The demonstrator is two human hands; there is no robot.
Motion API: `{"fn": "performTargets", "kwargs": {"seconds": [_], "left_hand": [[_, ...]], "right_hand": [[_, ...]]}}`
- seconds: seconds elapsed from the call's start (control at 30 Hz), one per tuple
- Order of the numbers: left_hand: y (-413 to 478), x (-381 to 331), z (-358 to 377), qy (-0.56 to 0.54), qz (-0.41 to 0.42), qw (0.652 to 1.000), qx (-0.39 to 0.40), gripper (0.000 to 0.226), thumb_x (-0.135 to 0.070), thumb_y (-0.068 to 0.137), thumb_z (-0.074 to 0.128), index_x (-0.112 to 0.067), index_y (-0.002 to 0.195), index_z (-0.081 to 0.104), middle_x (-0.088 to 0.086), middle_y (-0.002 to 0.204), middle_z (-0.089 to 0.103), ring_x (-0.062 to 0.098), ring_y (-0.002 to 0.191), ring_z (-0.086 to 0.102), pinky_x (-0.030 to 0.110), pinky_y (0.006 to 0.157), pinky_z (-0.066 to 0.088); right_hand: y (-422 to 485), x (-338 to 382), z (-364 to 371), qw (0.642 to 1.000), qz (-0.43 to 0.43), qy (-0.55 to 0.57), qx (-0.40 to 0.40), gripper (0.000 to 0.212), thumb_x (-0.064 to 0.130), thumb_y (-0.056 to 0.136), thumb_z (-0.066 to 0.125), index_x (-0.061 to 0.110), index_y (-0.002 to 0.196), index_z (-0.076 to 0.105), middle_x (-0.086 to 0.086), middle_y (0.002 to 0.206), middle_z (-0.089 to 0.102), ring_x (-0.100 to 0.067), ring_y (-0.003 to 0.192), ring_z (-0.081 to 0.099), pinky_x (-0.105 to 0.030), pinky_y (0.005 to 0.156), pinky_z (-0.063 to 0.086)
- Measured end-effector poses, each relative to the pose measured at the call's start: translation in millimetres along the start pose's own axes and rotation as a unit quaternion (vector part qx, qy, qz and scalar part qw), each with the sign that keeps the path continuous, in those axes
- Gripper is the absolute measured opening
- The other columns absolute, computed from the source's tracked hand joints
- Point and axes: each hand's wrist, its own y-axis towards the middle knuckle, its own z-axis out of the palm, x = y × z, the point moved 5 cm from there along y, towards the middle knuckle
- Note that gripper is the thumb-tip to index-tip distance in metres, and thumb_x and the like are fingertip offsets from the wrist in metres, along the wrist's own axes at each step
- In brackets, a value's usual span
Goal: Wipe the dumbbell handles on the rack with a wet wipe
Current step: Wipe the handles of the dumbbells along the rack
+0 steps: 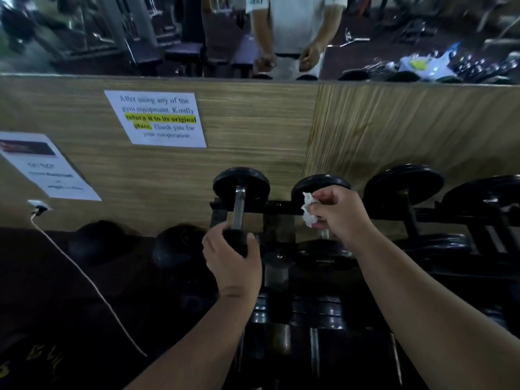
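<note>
With the left grip (233,263) clamped on a dumbbell (239,198) end and the wet wipe (308,213) pinched in the right grip (337,215), the handle (323,234) beneath is best wrapped and wiped lengthwise.

Dim overall, rack (277,274) lost in deep shadow. Even light on wood panel (253,122). Above, mirror (168,29) smeared, blurry. Wide-angle bend at edges. Print on notice (157,119) soft.

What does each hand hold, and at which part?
The left hand grips the leftmost dumbbell by its near end weight. The right hand holds a crumpled wipe, bunched in its fingers.
</note>
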Motion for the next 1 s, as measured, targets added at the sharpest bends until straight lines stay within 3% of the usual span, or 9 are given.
{"fn": "performTargets", "kwargs": {"seconds": [0.13,0.17,0.27,0.33,0.47,0.6,0.73,0.83,1.0], "left_hand": [[-31.6,-42.6,28.5,-0.037,0.037,0.997,0.054,0.026,-0.031,0.097,0.067,-0.028,0.119,0.053,-0.009,0.121,0.051,0.016,0.116,0.054,0.037,0.100,0.051],[-35.7,-48.8,43.7,-0.026,0.012,0.995,0.099,0.032,-0.038,0.098,0.065,-0.027,0.126,0.052,-0.006,0.128,0.051,0.017,0.120,0.054,0.035,0.101,0.050],[-48.8,-51.0,101.0,0.080,-0.113,0.953,0.270,0.090,-0.072,0.090,0.059,-0.018,0.156,0.031,0.007,0.156,0.035,0.029,0.139,0.043,0.042,0.106,0.046],[-62.3,-50.7,128.9,0.120,-0.183,0.926,0.308,0.117,-0.087,0.079,0.057,-0.013,0.161,0.018,0.014,0.160,0.028,0.037,0.143,0.039,0.048,0.107,0.045],[-71.1,-53.1,156.6,0.051,-0.252,0.950,0.177,0.135,-0.081,0.066,0.077,-0.011,0.162,0.013,0.018,0.161,0.028,0.037,0.147,0.034,0.051,0.112,0.042],[-93.7,-37.1,168.2,-0.076,-0.242,0.966,0.044,0.127,-0.070,0.071,0.082,-0.020,0.165,0.012,0.006,0.170,0.018,0.027,0.154,0.028,0.045,0.118,0.040],[-114.7,-18.4,179.0,-0.106,-0.158,0.981,0.024,0.123,-0.069,0.071,0.081,-0.031,0.163,0.008,-0.013,0.168,0.013,0.013,0.157,0.017,0.043,0.127,0.027],[-109.1,-11.5,184.6,-0.124,-0.140,0.982,-0.005,0.121,-0.070,0.065,0.078,-0.031,0.161,0.014,-0.017,0.158,0.020,0.011,0.149,0.029,0.045,0.123,0.035],[-105.6,0.8,193.1,-0.201,-0.108,0.972,-0.060,0.112,-0.070,0.058,0.089,-0.049,0.148,0.027,0.000,0.154,0.033,0.021,0.142,0.044,0.049,0.111,0.050]], "right_hand": [[-10.5,-6.4,-53.2,0.999,-0.006,0.014,-0.031,0.018,0.007,0.083,0.080,0.012,0.098,0.072,-0.008,0.096,0.075,-0.026,0.088,0.075,-0.043,0.073,0.064],[-13.7,-10.1,-64.8,0.999,-0.005,0.020,-0.034,0.017,0.007,0.082,0.080,0.012,0.097,0.073,-0.008,0.094,0.076,-0.026,0.087,0.075,-0.043,0.073,0.064],[-22.6,-23.1,-94.1,0.999,0.003,0.037,-0.032,0.015,0.005,0.082,0.079,0.010,0.096,0.073,-0.010,0.091,0.077,-0.027,0.085,0.076,-0.046,0.074,0.064],[-25.3,-31.2,-110.7,0.999,0.007,0.041,-0.025,0.015,0.004,0.083,0.078,0.006,0.096,0.072,-0.011,0.088,0.077,-0.028,0.082,0.076,-0.044,0.072,0.064],[-20.9,-44.8,-133.8,0.999,0.003,0.045,-0.011,0.010,0.002,0.086,0.074,0.005,0.095,0.071,-0.010,0.085,0.077,-0.024,0.079,0.075,-0.032,0.065,0.061],[-6.2,-61.3,-132.6,0.999,0.012,0.033,-0.017,0.011,0.006,0.088,0.072,0.015,0.095,0.073,0.004,0.084,0.077,-0.008,0.080,0.075,-0.019,0.068,0.059],[14.8,-79.7,-106.9,0.998,0.029,0.059,-0.008,0.018,0.006,0.088,0.071,0.017,0.103,0.073,0.009,0.103,0.074,0.006,0.088,0.070,-0.013,0.078,0.057],[33.0,-93.1,-87.3,0.996,0.046,0.081,-0.012,0.020,0.006,0.088,0.072,0.017,0.104,0.073,0.009,0.104,0.073,0.001,0.094,0.070,-0.017,0.083,0.057],[66.7,-106.8,-67.2,0.996,0.062,0.067,-0.014,0.021,0.005,0.085,0.073,0.021,0.098,0.073,0.009,0.099,0.075,0.001,0.088,0.071,-0.018,0.078,0.057]]}}
